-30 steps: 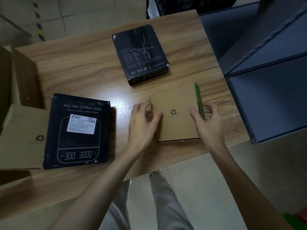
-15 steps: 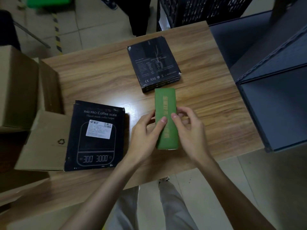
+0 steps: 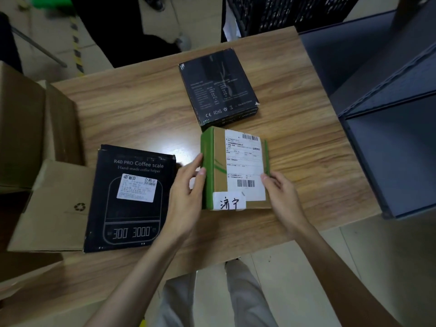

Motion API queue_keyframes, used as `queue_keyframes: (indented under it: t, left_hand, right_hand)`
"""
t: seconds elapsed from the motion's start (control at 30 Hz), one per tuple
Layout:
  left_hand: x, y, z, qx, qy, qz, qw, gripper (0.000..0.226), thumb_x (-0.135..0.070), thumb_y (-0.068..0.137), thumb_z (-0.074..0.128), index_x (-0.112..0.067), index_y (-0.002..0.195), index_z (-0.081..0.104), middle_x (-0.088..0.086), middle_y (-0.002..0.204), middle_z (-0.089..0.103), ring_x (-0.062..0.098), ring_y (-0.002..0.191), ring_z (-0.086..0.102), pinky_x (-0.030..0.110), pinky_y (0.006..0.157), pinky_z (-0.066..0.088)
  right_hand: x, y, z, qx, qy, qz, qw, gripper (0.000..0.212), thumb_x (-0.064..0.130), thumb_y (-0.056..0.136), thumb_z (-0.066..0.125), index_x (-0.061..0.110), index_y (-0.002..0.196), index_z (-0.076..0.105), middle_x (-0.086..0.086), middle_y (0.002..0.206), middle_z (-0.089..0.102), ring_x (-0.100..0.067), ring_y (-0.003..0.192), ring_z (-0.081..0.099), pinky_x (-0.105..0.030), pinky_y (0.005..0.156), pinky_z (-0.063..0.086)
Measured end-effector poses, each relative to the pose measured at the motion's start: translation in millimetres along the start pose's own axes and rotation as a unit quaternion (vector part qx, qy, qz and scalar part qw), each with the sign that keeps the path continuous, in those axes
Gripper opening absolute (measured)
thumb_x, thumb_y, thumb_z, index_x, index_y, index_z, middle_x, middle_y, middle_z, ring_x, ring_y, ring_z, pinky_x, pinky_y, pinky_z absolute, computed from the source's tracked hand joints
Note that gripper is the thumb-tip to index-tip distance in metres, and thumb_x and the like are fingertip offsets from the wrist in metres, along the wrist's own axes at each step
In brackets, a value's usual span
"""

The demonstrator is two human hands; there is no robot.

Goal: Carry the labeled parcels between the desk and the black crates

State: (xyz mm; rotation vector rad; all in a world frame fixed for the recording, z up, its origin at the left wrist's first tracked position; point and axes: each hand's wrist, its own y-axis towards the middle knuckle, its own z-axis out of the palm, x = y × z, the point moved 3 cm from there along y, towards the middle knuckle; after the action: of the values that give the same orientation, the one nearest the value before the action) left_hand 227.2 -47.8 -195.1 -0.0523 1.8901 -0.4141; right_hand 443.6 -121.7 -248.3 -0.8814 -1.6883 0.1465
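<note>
Fingers of left hand [image 3: 188, 192] and right hand [image 3: 282, 197] grasping labeled parcel [image 3: 236, 168] on desk [image 3: 141, 114].

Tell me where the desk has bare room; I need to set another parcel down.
Bare wood lies right of the taped parcel toward the grey shelf, and left of the far black box. It is crowded around the coffee scale box.

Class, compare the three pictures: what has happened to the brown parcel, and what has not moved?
Both hands, left hand and right hand, turned the parcel over: plain face up, then on its green edge, now shipping label up. The two black boxes stayed put on the desk.
</note>
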Motion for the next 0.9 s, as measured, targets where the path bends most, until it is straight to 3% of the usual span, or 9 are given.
queue_keyframes:
  t: [0.1, 0.2, 0.33, 0.43, 0.53, 0.77, 0.9]
  left_hand:
    - [14, 6, 11, -0.008, 0.041, -0.026, 0.999, 0.038, -0.023, 0.109, 0.044, -0.026, 0.145, 0.054, -0.007, 0.125, 0.053, -0.016, 0.104, 0.054, 0.012, 0.09, 0.047]
    - [30, 13, 17, 0.003, 0.09, -0.055, 0.994, 0.038, -0.019, 0.109, 0.041, -0.03, 0.143, 0.055, -0.004, 0.117, 0.052, -0.006, 0.102, 0.052, 0.022, 0.099, 0.042]
    - [45, 8, 21, 0.013, 0.052, -0.09, 0.994, 0.037, -0.025, 0.111, 0.036, -0.025, 0.14, 0.058, -0.006, 0.125, 0.064, 0.01, 0.118, 0.059, 0.033, 0.105, 0.046]
    - [45, -1, 20, 0.024, -0.001, -0.097, 0.995, 0.032, -0.037, 0.108, 0.042, -0.028, 0.123, 0.069, -0.009, 0.119, 0.07, 0.006, 0.11, 0.065, 0.035, 0.102, 0.051]
    - [40, -6, 19, 0.045, -0.01, -0.095, 0.994, 0.032, -0.036, 0.105, 0.051, -0.026, 0.131, 0.067, -0.006, 0.122, 0.063, 0.006, 0.108, 0.066, 0.034, 0.1, 0.054]
    - [-19, -11, -3, 0.035, -0.049, -0.017, 0.998, 0.035, -0.03, 0.108, 0.047, -0.022, 0.138, 0.062, -0.004, 0.126, 0.068, 0.007, 0.111, 0.067, 0.02, 0.088, 0.056]
    - [-98, -12, -30, 0.009, -0.066, 0.061, 0.996, 0.033, -0.025, 0.108, 0.047, -0.022, 0.137, 0.063, -0.014, 0.121, 0.073, 0.004, 0.113, 0.067, 0.031, 0.098, 0.054]
  right_hand:
    - [-8, 2, -3, -0.019, -0.011, -0.002, 1.0, 0.041, 0.042, 0.097, 0.059, 0.015, 0.127, 0.064, 0.0, 0.107, 0.072, -0.016, 0.098, 0.069, -0.041, 0.087, 0.057]
    - [-10, 0, -5, -0.028, -0.036, -0.019, 0.999, 0.064, 0.064, 0.085, 0.056, 0.018, 0.129, 0.064, -0.002, 0.111, 0.066, -0.016, 0.096, 0.065, -0.037, 0.085, 0.055]
    - [-11, -2, -1, -0.04, -0.072, -0.051, 0.995, 0.038, 0.042, 0.098, 0.055, 0.017, 0.125, 0.067, -0.006, 0.103, 0.056, -0.014, 0.085, 0.052, -0.032, 0.077, 0.045]
    - [-13, -2, 2, -0.061, -0.075, -0.052, 0.994, 0.037, 0.04, 0.1, 0.054, 0.016, 0.124, 0.067, -0.002, 0.102, 0.054, -0.015, 0.087, 0.052, -0.03, 0.077, 0.043]
    - [-8, -6, 3, -0.072, -0.07, -0.051, 0.994, 0.039, 0.041, 0.099, 0.054, 0.016, 0.128, 0.066, -0.002, 0.107, 0.056, -0.02, 0.095, 0.057, -0.036, 0.084, 0.048]
    - [60, -36, -8, -0.093, -0.009, -0.122, 0.988, 0.037, 0.041, 0.1, 0.054, 0.025, 0.133, 0.061, 0.007, 0.113, 0.054, -0.016, 0.105, 0.057, -0.043, 0.091, 0.054]
    - [141, -60, -25, -0.09, 0.039, -0.19, 0.977, 0.04, 0.04, 0.101, 0.053, 0.024, 0.137, 0.058, 0.005, 0.122, 0.056, -0.014, 0.112, 0.06, -0.044, 0.095, 0.054]
